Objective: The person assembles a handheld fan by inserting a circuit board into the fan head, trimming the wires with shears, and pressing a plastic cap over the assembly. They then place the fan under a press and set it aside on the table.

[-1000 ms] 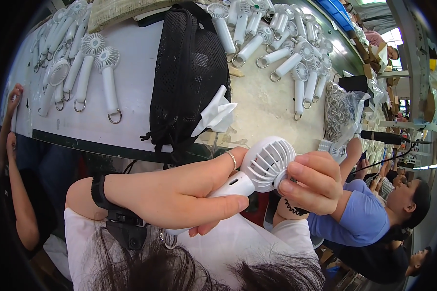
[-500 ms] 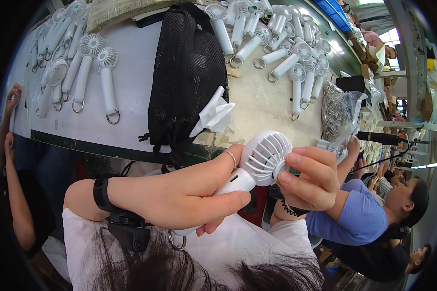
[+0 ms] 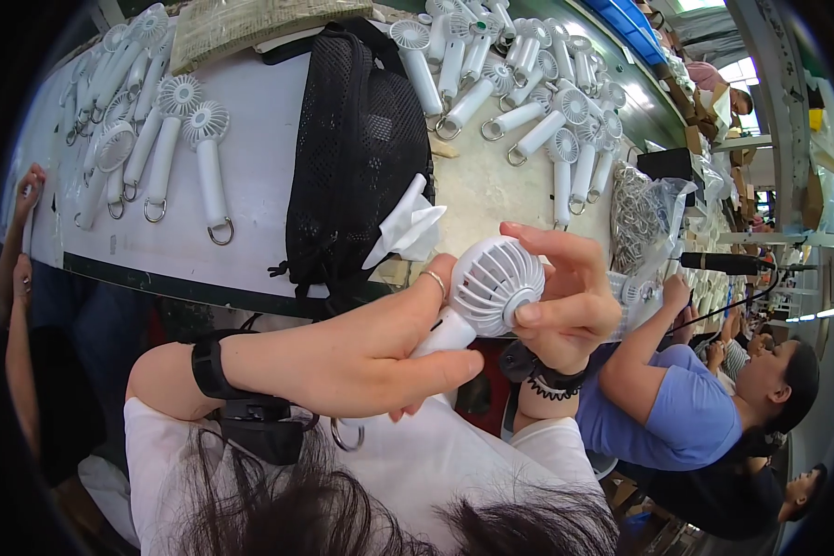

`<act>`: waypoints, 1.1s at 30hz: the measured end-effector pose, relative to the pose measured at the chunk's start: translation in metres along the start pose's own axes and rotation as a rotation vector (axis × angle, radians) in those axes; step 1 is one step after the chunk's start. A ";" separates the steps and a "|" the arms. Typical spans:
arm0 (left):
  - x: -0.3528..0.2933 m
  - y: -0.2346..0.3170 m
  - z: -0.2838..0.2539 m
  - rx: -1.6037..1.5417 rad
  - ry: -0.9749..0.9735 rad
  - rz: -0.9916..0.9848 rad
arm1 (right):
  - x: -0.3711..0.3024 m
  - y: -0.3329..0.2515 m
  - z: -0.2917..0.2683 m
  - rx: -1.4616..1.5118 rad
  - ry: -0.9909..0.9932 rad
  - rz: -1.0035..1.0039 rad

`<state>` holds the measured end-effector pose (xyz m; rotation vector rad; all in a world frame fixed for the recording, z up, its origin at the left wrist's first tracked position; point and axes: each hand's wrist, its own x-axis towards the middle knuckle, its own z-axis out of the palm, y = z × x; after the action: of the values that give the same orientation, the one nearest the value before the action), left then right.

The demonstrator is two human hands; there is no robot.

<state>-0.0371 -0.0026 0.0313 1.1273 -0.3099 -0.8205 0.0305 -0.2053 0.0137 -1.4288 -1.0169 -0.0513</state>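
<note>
A white handheld fan [image 3: 497, 281] is held between my two hands in front of my chest. My left hand [image 3: 375, 357] is wrapped round its handle, and a metal ring [image 3: 347, 435] hangs below that hand. My right hand [image 3: 573, 301] grips the round, ribbed fan head, its thumb pressed beside the centre cap [image 3: 526, 313] and its other fingers behind the rim. The head sits against the top of the handle; whether the two are firmly joined I cannot tell. My left palm hides most of the handle.
A black mesh bag [image 3: 347, 157] lies on the table with crumpled white tissue [image 3: 408, 222] against it. Several similar fans [image 3: 162, 157] lie left, and more fans [image 3: 556, 130] lie right. A plastic bag of metal rings [image 3: 635, 218] is beyond my right hand. A co-worker in blue [image 3: 672, 398] sits right.
My right hand has shifted slightly up and left on the fan head, with its fingers moved behind the rim. The head has turned, and its ribbed front faces me more.
</note>
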 end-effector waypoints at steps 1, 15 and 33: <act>0.002 -0.003 0.001 0.097 0.077 0.079 | 0.001 0.001 0.000 -0.028 -0.022 -0.028; 0.021 -0.030 -0.008 0.477 0.344 0.394 | 0.005 0.005 -0.006 -0.147 -0.190 -0.152; 0.022 -0.027 -0.013 0.383 0.396 0.345 | -0.004 0.005 0.016 0.078 0.033 0.193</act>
<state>-0.0260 -0.0144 -0.0016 1.5119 -0.3239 -0.2245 0.0227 -0.1934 0.0044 -1.4433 -0.8413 0.1042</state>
